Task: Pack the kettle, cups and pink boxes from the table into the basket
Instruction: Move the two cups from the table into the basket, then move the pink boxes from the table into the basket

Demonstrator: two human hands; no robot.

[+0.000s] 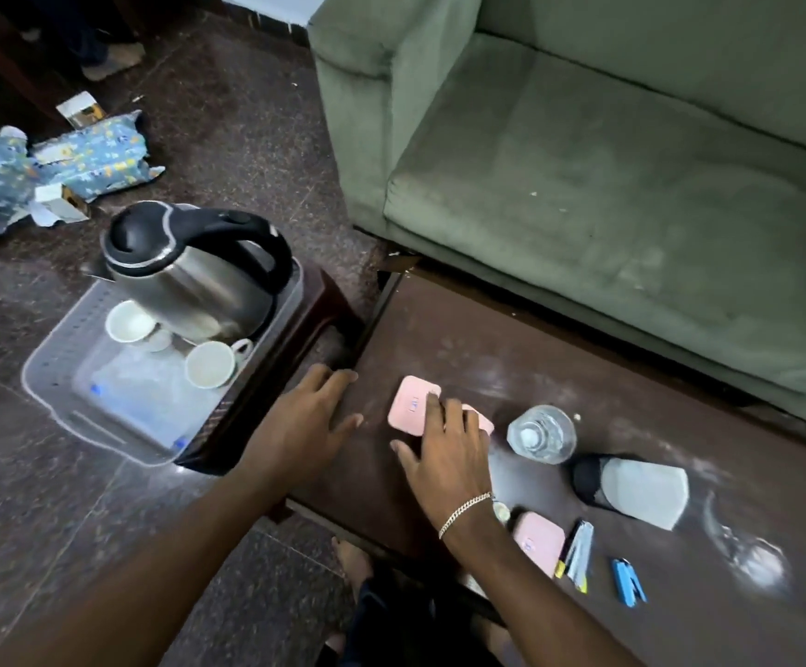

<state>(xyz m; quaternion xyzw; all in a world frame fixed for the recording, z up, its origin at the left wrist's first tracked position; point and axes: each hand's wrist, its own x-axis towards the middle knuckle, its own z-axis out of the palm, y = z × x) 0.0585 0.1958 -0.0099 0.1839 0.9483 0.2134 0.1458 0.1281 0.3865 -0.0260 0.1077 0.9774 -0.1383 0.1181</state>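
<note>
Dark brown tabletop, items listed from the near edge outward.

Blue stapler, lying flat near the front edge. Beside it, a small bundle of markers.

Pink box, near: flat, just right of the right wrist, long axis running from the near edge toward the sofa.

Grey and black bottle-like object, on its side, dark end pointing left.

Right hand: palm down, fingers spread and released, resting on the far pink boxes; a chain bracelet at the wrist.

Left hand: palm down, fingers open, holding nothing, at the table's left edge.

Clear water bottle, upright, seen from above.

Pink box, far left: flat, corner pointing away. Pink box, far right: mostly hidden by the hand.

Clear basket on a low stool, left of the table: holds the kettle, upright, handle toward the right, and two white cups, mouths up.

Green sofa beyond.
</note>
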